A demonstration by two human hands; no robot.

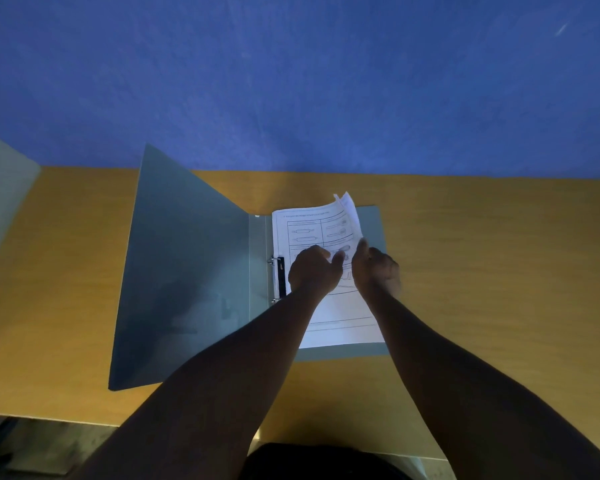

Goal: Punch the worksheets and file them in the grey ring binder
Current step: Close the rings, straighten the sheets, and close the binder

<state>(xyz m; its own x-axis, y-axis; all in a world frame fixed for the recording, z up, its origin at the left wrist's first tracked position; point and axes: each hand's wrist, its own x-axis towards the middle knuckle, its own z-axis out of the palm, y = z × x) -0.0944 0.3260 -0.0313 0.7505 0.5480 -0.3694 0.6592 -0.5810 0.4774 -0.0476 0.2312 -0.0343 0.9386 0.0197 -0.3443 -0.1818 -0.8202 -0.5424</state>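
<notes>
Office or study corner, wooden desk, blue wall

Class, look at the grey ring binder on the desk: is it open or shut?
Open. The grey ring binder's front cover is swung out to the left, and white printed worksheets lie exposed beside its metal rings.

My left hand and right hand sit close together, fingers curled, forearms stretched forward and converging
</notes>
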